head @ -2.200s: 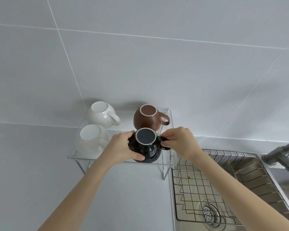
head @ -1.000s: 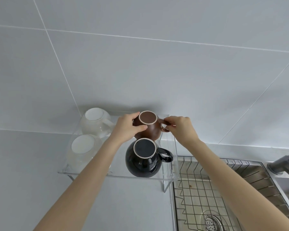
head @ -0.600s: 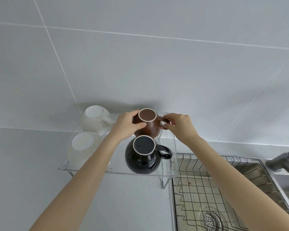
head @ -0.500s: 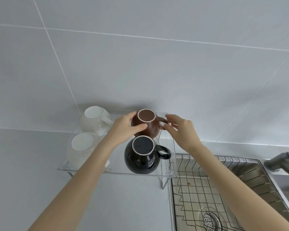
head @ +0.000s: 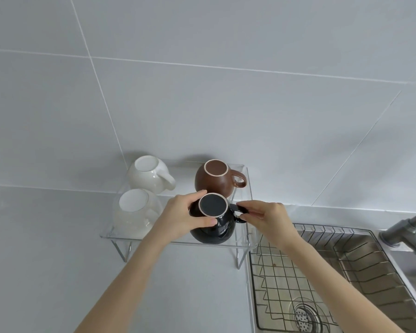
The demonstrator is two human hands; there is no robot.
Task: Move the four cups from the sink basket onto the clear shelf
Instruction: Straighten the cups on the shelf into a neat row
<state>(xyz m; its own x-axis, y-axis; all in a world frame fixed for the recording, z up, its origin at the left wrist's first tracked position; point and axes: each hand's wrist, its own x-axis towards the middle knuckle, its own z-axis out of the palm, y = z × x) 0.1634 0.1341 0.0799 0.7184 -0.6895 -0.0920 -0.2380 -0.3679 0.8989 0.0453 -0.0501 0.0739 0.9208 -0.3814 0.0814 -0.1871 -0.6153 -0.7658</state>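
Observation:
A clear shelf (head: 120, 234) stands on the counter against the tiled wall. Upside down on it are a black cup (head: 214, 227) at the front right, a brown cup (head: 214, 181) behind it, and two white cups, one at the back left (head: 147, 176) and one at the front left (head: 132, 212). My left hand (head: 180, 217) wraps the black cup's left side. My right hand (head: 264, 217) pinches that cup's handle. The wire sink basket (head: 298, 272) lies to the right with no cup in it.
A grey faucet (head: 408, 227) reaches in from the right edge over the steel sink. A round drain strainer (head: 303, 316) shows under the basket's wires. Grey counter runs left of and in front of the shelf.
Both hands left the brown cup at the back and came forward onto the black cup. The brown cup now stands alone with its handle pointing right.

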